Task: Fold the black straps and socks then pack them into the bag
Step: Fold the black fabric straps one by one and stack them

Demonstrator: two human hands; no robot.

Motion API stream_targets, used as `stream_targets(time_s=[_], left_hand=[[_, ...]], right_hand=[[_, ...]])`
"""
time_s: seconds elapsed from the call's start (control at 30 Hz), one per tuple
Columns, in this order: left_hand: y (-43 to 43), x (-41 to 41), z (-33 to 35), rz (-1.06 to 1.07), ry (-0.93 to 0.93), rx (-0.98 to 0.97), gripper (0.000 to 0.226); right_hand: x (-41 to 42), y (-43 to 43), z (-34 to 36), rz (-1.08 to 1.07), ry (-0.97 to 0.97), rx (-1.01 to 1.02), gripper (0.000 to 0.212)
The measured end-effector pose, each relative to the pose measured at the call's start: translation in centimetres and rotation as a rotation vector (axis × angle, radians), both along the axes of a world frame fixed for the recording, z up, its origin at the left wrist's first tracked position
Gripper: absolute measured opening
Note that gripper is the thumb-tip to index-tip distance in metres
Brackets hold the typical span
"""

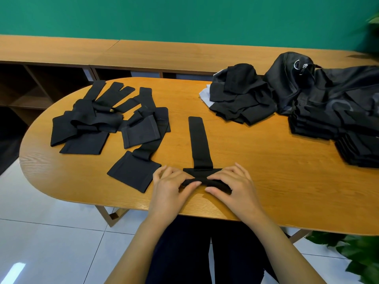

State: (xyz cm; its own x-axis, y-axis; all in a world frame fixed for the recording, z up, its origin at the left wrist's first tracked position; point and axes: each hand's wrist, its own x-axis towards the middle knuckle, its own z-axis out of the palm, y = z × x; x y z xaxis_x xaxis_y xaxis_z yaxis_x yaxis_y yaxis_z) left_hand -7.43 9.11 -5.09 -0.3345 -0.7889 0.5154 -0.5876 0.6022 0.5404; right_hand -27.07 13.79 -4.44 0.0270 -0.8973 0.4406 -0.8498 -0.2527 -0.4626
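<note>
At the front edge of the table [287, 201], nearest the person, both hands work one black strap [200, 144]. The left hand [171, 186] and right hand [230, 186] sit side by side. Fingers curl over the strap's wide end w/ thumbs tucked on the near side, so each hand pinches the doubled-over fabric btwn fingers & thumb. The fingertips nearly meet in the middle. The strap's narrow tail runs straight away from the hands, flat on the wood.

Just left of the left hand lies a second strap [133, 175], wide pad flat. Its tail leads away toward a loose pile [92, 121] of unfolded black pieces (straps or socks, can't sort which) on the far-left part of the table.

Further out on the right, folded stacks [328, 128] of black items sit along the right side, touching the black bag [297, 83], which slumps w/ a metal ring near its top. Left of the bag is a heap of black cloth [240, 99] over sth pale. Behind the table is a wooden bench [164, 52], then a green wall [184, 15].
</note>
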Motion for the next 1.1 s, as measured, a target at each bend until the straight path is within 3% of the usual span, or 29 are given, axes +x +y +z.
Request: stream_targets(time_s=[0.33, 0.6, 0.87, 1.0, 1.1], left_hand=[[0.2, 0.1, 0.4, -0.030, 0.030, 0.029, 0.043], [0.0, 0.1, 0.1, -0.007, 0.059, 0.052, 0.030], [0.2, 0.0, 0.7, 0.035, 0.201, 0.112, 0.022], [0.4, -0.1, 1.3, 0.037, 0.214, 0.164, 0.045], [0.0, 0.0, 0.9, 0.079, 0.227, 0.197, 0.063]], right_hand=[[-0.1, 0.2, 0.5, -0.017, -0.145, 0.009, 0.022], [0.0, 0.3, 0.5, -0.030, -0.225, -0.018, 0.030], [0.0, 0.5, 0.8, -0.140, -0.203, 0.156, 0.033], [0.0, 0.5, 1.3, -0.132, -0.357, 0.181, 0.035], [0.1, 0.5, 1.3, -0.164, -0.440, 0.207, 0.055]])
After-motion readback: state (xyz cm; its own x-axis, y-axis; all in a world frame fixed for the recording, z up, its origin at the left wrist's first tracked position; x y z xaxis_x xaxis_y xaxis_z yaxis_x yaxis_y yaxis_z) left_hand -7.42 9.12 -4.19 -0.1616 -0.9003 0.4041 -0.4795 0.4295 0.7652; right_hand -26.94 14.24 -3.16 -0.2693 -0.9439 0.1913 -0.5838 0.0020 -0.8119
